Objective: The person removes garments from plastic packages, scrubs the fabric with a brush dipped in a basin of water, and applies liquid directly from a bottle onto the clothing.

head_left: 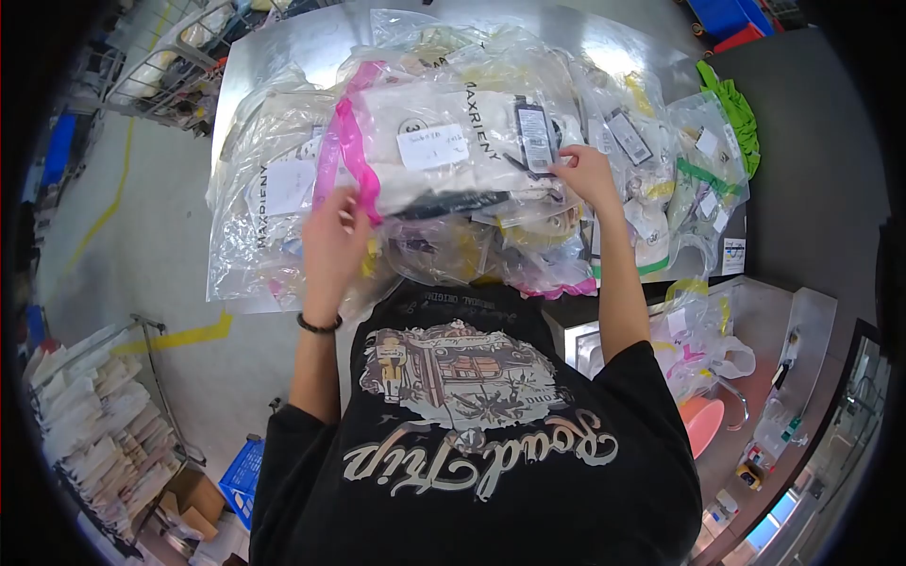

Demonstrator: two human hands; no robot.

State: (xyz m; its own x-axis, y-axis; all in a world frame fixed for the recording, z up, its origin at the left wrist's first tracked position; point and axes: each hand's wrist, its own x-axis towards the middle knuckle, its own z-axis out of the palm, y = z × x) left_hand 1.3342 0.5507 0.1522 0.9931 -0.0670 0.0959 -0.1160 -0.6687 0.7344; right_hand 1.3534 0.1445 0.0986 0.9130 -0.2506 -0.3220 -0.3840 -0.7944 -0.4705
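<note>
Bag of clear, black-lettered plastic (482, 123) lies atop the silvery metal desk (283, 42), folded white fabric (396, 106) inside, not removed. Right hand (587, 175) pinches its edge; left hand's (336, 231) fingers curl at its pink plastic strip (342, 123), grip indeterminable. Clear bags (644, 141) right of it lie unattended.

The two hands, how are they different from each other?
The left hand is by the pink strip, but the right hand is by the black-and-white tag. The left hand has a dark bracelet at its wrist; the right hand shows none. The left hand looks blurry, while the right hand looks clearer. Both are bare and at the clear bag.
</note>
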